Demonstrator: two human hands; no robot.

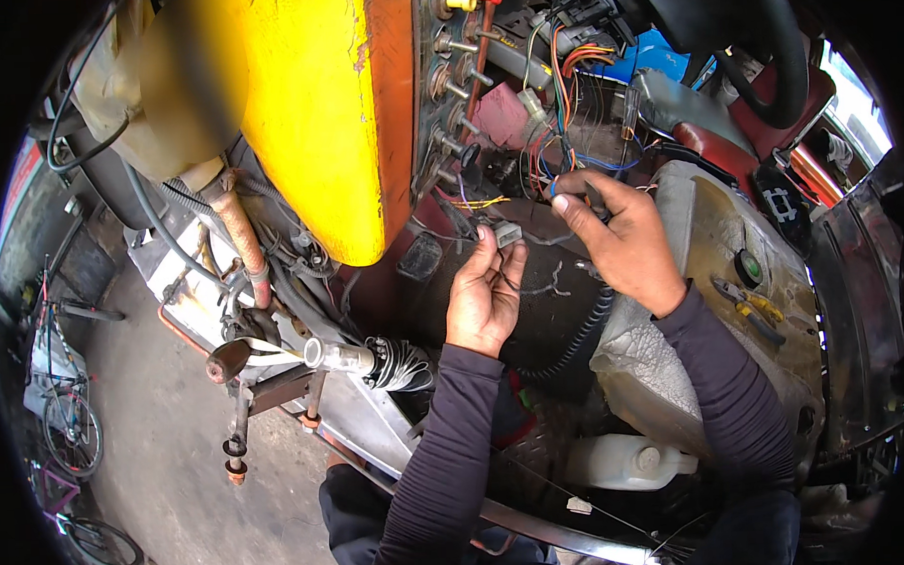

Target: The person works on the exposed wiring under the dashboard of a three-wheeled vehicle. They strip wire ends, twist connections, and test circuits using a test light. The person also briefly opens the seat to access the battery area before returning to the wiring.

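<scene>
Head view: holding a pale grey connector [509, 233] at the fingertips of the left hand [485, 301], pinched narrowly, just to the left of the right hand [628, 241]. Pinching narrowly with the right hand too, thumb and forefinger close together on coloured wires [566, 129] from above it; cannot tell which strand. For such fine work, probably best to grip the connector by its hard shell, angle its face toward the right hand, and steady both wrists. Handle each strand near its end, never tugging at the bunch. Watch for snagging on the yellow wires [486, 203] just above the left hand, and on the coiled black cable [580, 333] below and between both hands. Worth remembering the pliers [761, 303], lying on a worn pale cover [629, 351] to the lower right of the right hand.
</scene>
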